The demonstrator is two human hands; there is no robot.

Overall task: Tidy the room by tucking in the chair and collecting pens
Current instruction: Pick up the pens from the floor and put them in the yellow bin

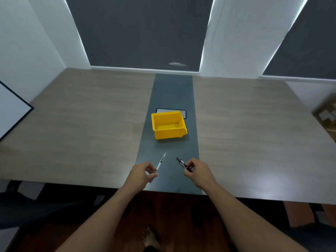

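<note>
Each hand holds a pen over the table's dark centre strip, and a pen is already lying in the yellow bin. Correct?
Not quite. In the head view the yellow bin is empty. The left hand and right hand each hold a pen over the dark strip.

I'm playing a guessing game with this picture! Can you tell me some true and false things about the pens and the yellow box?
1. Each hand holds a pen. True: the left hand holds the clear pen, the right hand the dark pen.
2. The yellow box already has pens in it. False: it looks empty.
3. The box stands on the dark strip down the table's middle. True.
4. The box is closer to the person than the hands. False: it sits beyond them.
5. Both pens lie flat on the table. False: they're held.
</note>
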